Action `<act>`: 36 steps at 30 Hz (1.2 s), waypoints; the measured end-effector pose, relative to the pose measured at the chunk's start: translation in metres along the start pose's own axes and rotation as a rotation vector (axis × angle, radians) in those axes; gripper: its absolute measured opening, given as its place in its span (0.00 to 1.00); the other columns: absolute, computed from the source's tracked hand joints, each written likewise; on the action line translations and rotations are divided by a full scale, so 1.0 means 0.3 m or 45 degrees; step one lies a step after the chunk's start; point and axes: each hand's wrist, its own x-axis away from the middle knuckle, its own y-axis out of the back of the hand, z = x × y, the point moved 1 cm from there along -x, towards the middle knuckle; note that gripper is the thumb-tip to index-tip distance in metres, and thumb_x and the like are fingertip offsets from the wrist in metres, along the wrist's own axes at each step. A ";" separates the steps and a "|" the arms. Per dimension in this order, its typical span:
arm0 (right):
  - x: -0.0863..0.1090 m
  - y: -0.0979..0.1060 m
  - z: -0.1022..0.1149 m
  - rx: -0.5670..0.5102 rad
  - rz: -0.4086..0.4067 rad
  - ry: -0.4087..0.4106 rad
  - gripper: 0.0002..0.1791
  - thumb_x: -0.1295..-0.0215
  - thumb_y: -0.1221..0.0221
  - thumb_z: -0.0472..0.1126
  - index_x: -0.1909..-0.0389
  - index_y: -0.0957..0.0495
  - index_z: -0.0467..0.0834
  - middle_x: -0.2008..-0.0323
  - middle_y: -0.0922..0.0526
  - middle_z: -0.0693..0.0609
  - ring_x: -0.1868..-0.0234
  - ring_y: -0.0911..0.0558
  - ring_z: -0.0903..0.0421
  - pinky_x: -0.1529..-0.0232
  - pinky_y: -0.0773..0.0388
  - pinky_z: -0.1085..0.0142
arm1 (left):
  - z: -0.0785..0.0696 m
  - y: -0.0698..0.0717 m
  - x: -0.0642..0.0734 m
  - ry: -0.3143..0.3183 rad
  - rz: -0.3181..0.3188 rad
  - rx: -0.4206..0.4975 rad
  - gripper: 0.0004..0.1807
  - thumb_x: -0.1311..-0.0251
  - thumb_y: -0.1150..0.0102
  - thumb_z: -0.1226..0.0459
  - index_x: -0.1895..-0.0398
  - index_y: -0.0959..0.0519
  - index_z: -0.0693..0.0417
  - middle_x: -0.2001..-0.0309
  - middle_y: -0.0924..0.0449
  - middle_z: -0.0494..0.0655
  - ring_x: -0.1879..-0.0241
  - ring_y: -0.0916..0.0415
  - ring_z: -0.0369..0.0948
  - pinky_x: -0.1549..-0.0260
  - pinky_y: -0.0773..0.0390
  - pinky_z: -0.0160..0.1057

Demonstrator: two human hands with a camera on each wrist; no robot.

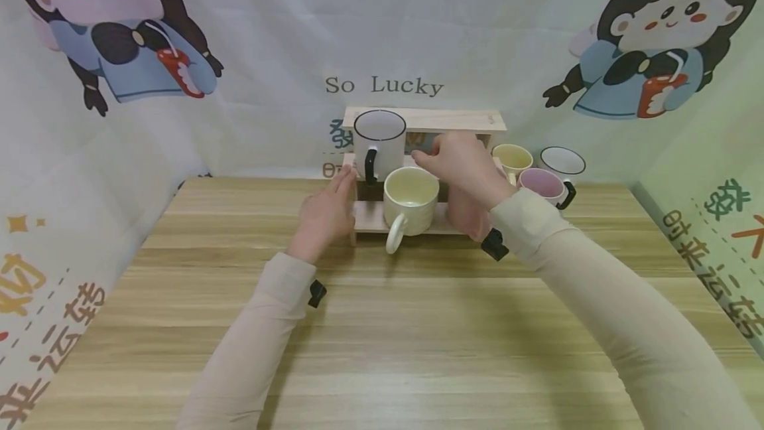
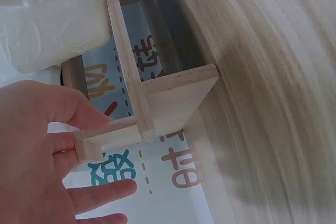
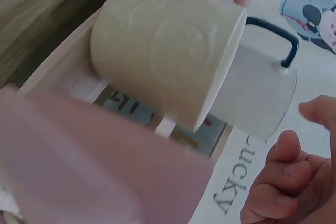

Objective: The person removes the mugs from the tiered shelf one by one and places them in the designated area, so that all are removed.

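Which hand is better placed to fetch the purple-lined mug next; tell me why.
Right, probably: the right hand is nearer the purple-lined mug and appears to hold nothing; the left hand touches the opposite end of the wooden rack.

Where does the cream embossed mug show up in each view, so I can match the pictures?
Head: the cream embossed mug is near the centre, just below and right of the white mug with a black handle.
Left wrist: top-left corner.
Right wrist: upper middle, above the blurred pink cup.
Shared landmark: the wooden rack, seen in all three.
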 end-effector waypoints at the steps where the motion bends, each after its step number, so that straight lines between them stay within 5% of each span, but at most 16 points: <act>1: -0.008 -0.006 0.012 0.012 0.003 -0.002 0.27 0.35 0.48 0.58 0.87 0.37 0.45 0.90 0.43 0.57 0.87 0.44 0.61 0.84 0.47 0.69 | 0.001 0.001 -0.001 -0.002 -0.003 0.005 0.49 0.49 0.40 0.66 0.24 0.53 0.50 0.23 0.58 0.44 0.50 0.25 0.57 0.58 0.21 0.51; 7: -0.049 -0.043 0.076 0.061 0.067 -0.025 0.29 0.37 0.49 0.66 0.74 0.23 0.43 0.78 0.24 0.50 0.77 0.27 0.56 0.78 0.33 0.67 | 0.008 -0.003 -0.006 -0.010 -0.018 0.008 0.48 0.49 0.41 0.66 0.24 0.52 0.50 0.23 0.57 0.44 0.52 0.23 0.56 0.62 0.20 0.48; 11: -0.068 -0.068 0.109 0.076 0.097 -0.006 0.33 0.39 0.51 0.70 0.67 0.20 0.43 0.71 0.19 0.48 0.73 0.23 0.54 0.77 0.29 0.67 | 0.012 -0.009 -0.005 -0.015 -0.025 -0.005 0.47 0.47 0.41 0.65 0.24 0.52 0.50 0.23 0.57 0.45 0.50 0.24 0.56 0.62 0.19 0.48; 23: -0.087 -0.139 0.197 0.130 0.023 0.063 0.35 0.37 0.52 0.69 0.91 0.39 0.47 0.90 0.42 0.56 0.88 0.39 0.61 0.89 0.44 0.71 | 0.014 -0.016 -0.002 -0.047 -0.047 -0.023 0.44 0.43 0.41 0.62 0.25 0.50 0.52 0.23 0.55 0.46 0.43 0.27 0.57 0.60 0.19 0.51; 36: -0.093 -0.200 0.218 -0.004 -0.125 0.025 0.27 0.32 0.49 0.55 0.88 0.32 0.45 0.90 0.31 0.55 0.88 0.32 0.61 0.89 0.37 0.73 | 0.015 -0.017 -0.001 -0.034 -0.058 0.007 0.44 0.45 0.41 0.63 0.25 0.49 0.51 0.23 0.54 0.45 0.56 0.22 0.53 0.69 0.20 0.47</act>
